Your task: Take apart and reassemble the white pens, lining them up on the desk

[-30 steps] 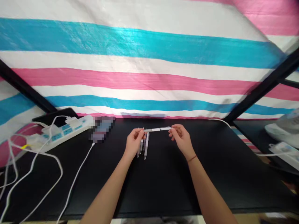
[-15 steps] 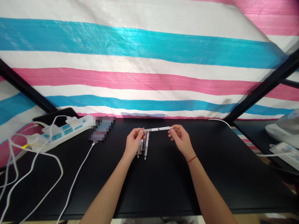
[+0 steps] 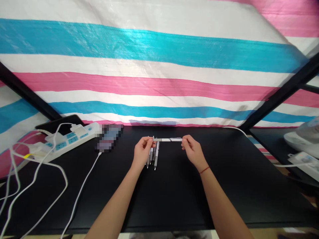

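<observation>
A white pen with a grey grip is held level above the black desk, stretched between my two hands. My left hand pinches its grey end between thumb and fingers. At the clip end, my right hand closes its thumb and fingertips on the pen. Several more pens lie side by side on the desk just below and beside my left hand, tips toward me. That hand partly covers their upper ends.
On the left stands a white power strip with plugs and loose white cables. A phone, blurred out, lies near the back with a charging cable. Another power strip sits at the right. A striped sheet hangs behind the desk.
The pen has turned slightly, its right end lowering so it lies more level, and its clip has rotated into clearer view. My right hand has shifted a little. My left hand stays in place.
</observation>
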